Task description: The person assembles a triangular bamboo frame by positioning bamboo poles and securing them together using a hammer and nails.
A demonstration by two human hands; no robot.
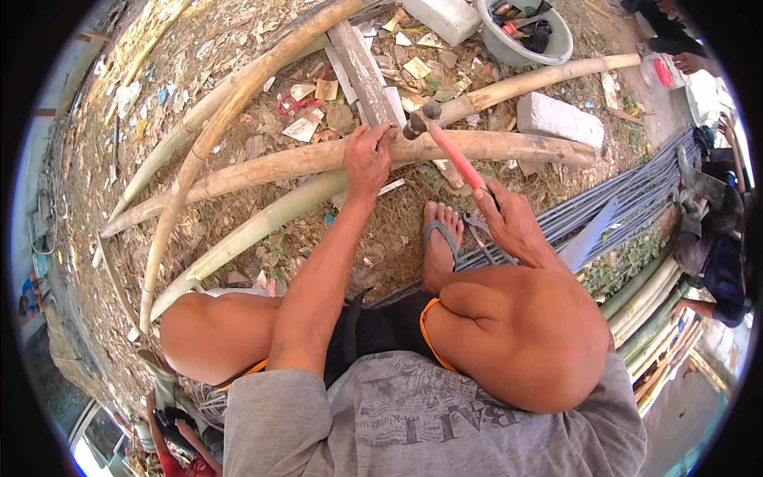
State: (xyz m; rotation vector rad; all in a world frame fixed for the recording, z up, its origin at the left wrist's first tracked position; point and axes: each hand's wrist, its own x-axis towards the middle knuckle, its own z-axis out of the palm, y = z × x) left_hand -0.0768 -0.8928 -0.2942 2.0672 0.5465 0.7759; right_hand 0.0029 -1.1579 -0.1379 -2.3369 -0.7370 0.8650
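Observation:
My right hand [513,224] grips a hammer [455,157] by its red handle. The dark metal head is just above a pale bamboo pole [509,148] that lies across in front of me. On the same pole rests my left hand [369,157], its fingers closed in a pinch beside the near end of a weathered wooden plank [362,75]. Whatever the left fingers hold, if anything, is too small to make out. The hammer head is a little right of those fingertips. A greener bamboo pole [270,222] runs beneath, closer to my knees.
Other long bamboo poles [208,135] cross at the left. White blocks [560,121] and a grey tub [524,49] with tools stand beyond. A bundle of metal rods [628,191] lies at the right, near other people. My bare foot in a sandal [441,238] is beneath the right hand.

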